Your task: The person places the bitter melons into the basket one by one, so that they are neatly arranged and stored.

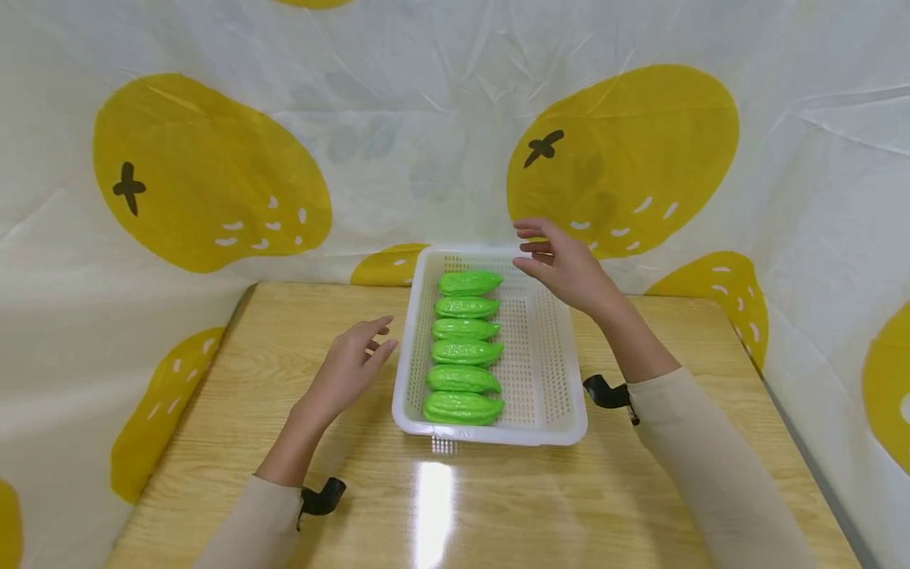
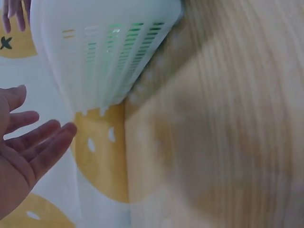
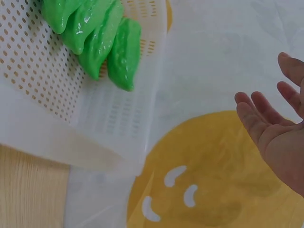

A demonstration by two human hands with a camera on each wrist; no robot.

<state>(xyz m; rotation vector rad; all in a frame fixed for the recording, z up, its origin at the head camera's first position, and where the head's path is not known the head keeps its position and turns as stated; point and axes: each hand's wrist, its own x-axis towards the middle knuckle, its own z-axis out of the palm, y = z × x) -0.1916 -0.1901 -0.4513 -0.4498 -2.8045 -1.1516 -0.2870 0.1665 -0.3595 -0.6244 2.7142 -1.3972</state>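
A white perforated plastic basket [image 1: 562, 371] stands on the table. Along its left half lie several bright green, bumpy bitter melons [image 1: 465, 353] in one column, their pointed ends facing right. Just left of the basket, apart from its rim, my left hand [image 1: 348, 365] hovers over the table with relaxed fingers and holds nothing. My right hand [image 1: 565, 269] is raised over the basket's far right corner, fingers loosely bent, also holding nothing. In the right wrist view the melons [image 3: 124, 54] lie side by side, away from the right hand [image 3: 280, 137].
The light wooden table [image 1: 270, 340] meets a white cloth [image 1: 419, 174] with large yellow fruit prints behind and at both sides. A black wrist-worn piece [image 1: 323, 498] sits at the left cuff, and another black piece [image 1: 607, 393] at the right cuff.
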